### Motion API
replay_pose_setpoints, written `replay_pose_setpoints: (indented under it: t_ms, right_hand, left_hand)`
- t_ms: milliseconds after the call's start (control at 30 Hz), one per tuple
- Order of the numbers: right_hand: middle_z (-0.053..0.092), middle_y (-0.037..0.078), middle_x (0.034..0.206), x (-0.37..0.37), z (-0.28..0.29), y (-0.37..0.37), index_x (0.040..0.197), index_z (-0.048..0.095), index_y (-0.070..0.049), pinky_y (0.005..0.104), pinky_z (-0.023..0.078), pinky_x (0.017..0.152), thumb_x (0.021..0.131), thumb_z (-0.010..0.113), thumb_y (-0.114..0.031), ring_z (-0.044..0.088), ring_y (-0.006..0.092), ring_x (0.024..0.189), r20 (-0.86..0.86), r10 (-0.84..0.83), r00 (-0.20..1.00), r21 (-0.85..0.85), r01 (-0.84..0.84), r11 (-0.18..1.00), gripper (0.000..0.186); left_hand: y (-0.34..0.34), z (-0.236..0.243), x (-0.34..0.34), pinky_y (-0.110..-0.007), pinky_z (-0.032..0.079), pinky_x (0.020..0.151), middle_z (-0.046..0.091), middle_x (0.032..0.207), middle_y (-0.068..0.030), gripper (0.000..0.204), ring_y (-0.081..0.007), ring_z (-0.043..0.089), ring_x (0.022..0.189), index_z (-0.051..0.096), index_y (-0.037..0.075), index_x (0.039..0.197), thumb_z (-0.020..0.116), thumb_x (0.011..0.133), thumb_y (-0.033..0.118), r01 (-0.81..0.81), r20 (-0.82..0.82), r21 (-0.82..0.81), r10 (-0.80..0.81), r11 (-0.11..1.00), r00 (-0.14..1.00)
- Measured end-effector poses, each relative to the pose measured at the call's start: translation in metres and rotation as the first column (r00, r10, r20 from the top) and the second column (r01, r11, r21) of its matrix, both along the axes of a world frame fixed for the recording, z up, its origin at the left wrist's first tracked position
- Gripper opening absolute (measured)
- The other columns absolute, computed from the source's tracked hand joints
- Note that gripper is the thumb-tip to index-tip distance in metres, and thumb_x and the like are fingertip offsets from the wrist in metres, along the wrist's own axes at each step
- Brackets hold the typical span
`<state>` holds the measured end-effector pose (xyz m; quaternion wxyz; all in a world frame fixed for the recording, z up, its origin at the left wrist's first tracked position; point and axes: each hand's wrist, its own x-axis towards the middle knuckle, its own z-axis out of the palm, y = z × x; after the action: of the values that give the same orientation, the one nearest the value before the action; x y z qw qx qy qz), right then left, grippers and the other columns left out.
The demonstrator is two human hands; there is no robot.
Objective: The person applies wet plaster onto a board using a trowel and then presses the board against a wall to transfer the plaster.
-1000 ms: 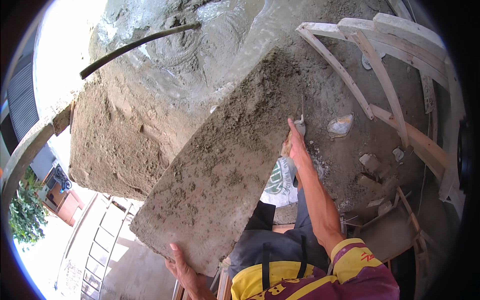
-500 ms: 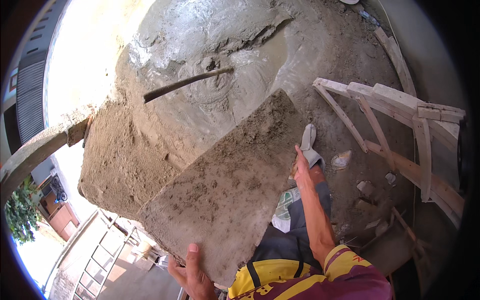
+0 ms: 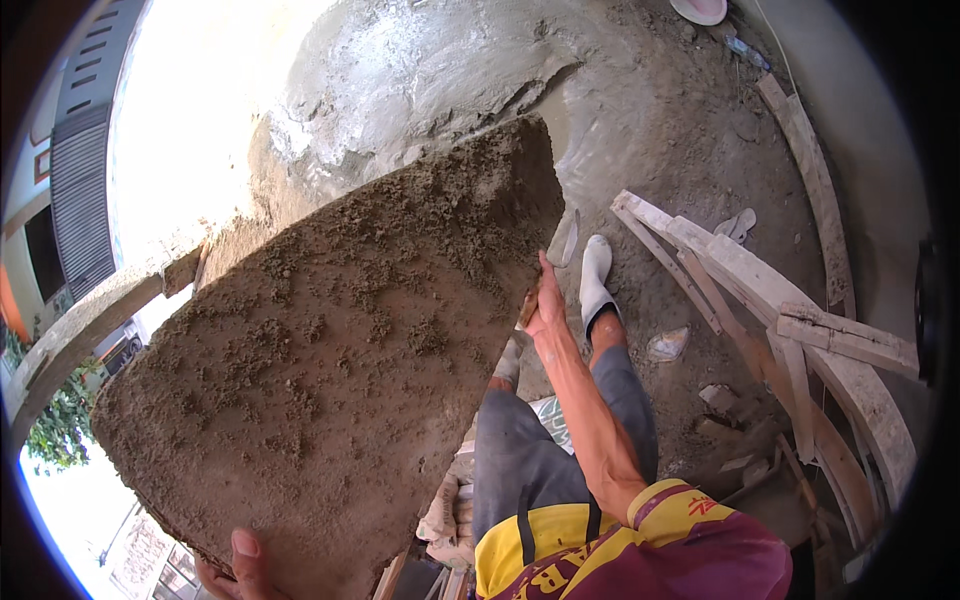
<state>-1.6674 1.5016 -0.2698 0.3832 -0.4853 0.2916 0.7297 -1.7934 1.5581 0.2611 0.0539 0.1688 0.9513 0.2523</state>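
Observation:
A wide, flat board [image 3: 330, 390], its face coated with damp, crumbly sand or mortar, is held tilted in front of me. My left hand [image 3: 245, 570] grips its near left edge, thumb on top and the other fingers mostly hidden below. At the right edge, my right hand [image 3: 546, 308] is closed against the board. A trowel [image 3: 566, 238] is in that hand too: its pale blade shows past the fingers and its wooden handle end below them. Beyond the board lies a pool of wet grey mortar [image 3: 410, 70], partly covered by it.
White-painted wooden frames [image 3: 760, 280] stand on the right, near a long plank [image 3: 815, 190]. A curved beam [image 3: 90, 300] crosses the left. My white boot [image 3: 596, 270] is on the dirt beside rubble [image 3: 718, 398]. A paper sack [image 3: 445, 515] lies below the board.
The board has risen closer to me and swung left, now covering the sand heap and the stick in the mortar. Both hands have moved with it, the left one leftward and lower.

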Motion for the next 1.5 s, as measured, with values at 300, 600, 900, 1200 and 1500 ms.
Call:
replay_pose_setpoints:
  t_ms: [300,600,900,1200,1500]
  right_hand:
    - [0.062,0.007,0.071,0.147,-0.054,0.057,0.108,0.056,-0.006,0.027,0.042,0.044,0.101,0.065,-0.044,0.051,0.0107,0.047,0.126,0.288,0.949,0.017,-0.293,0.956,0.039]
    - [0.063,0.009,0.073,0.295,-0.021,-0.034,0.108,0.056,-0.005,0.0367,0.042,0.039,0.098,0.06,-0.043,0.052,0.0218,0.042,0.563,0.473,0.678,-0.02,-0.561,0.827,0.039]
    - [0.064,0.03,0.105,0.327,0.034,-0.03,0.127,0.05,0.0,0.0504,0.051,0.086,0.098,0.062,-0.038,0.065,0.0461,0.098,0.709,0.605,0.363,-0.099,-0.798,0.595,0.049]
    - [0.064,0.031,0.118,0.241,0.092,-0.003,0.131,0.05,0.002,0.0521,0.052,0.085,0.101,0.06,-0.027,0.064,0.0517,0.103,0.921,0.387,0.05,-0.04,-0.975,0.221,0.043]
    - [0.069,0.022,0.101,0.147,0.017,-0.135,0.121,0.054,-0.003,0.0495,0.056,0.066,0.1,0.067,-0.029,0.07,0.043,0.083,0.929,0.369,0.024,0.129,-0.956,-0.264,0.035]
  left_hand:
    - [0.191,-0.283,0.141,-0.039,0.062,0.077,0.074,0.103,-0.0174,0.03,-0.0242,0.071,0.084,0.068,-0.002,0.122,0.065,0.101,0.019,0.682,0.366,0.196,-0.698,0.704,0.615]
    - [0.234,-0.347,0.238,-0.043,0.045,0.058,0.067,0.074,-0.0225,0.026,-0.029,0.062,0.059,0.064,-0.008,0.103,0.067,0.099,0.017,0.845,0.186,0.156,-0.855,0.512,0.484]
    - [0.136,-0.187,0.172,-0.027,0.049,0.059,0.074,0.092,-0.0076,0.032,-0.0094,0.061,0.067,0.068,-0.002,0.117,0.07,0.1,0.025,0.466,0.254,0.15,-0.489,0.872,0.834]
    - [-0.02,-0.136,0.124,-0.024,0.051,0.07,0.071,0.093,-0.0062,0.03,-0.0103,0.063,0.078,0.066,-0.004,0.111,0.071,0.1,0.024,0.11,0.323,0.072,-0.127,0.991,0.938]
    - [-0.138,-0.257,0.039,-0.027,0.055,0.073,0.067,0.1,-0.0125,0.044,-0.0153,0.065,0.08,0.056,-0.006,0.118,0.071,0.1,0.031,-0.222,0.47,-0.087,0.236,0.971,0.851]
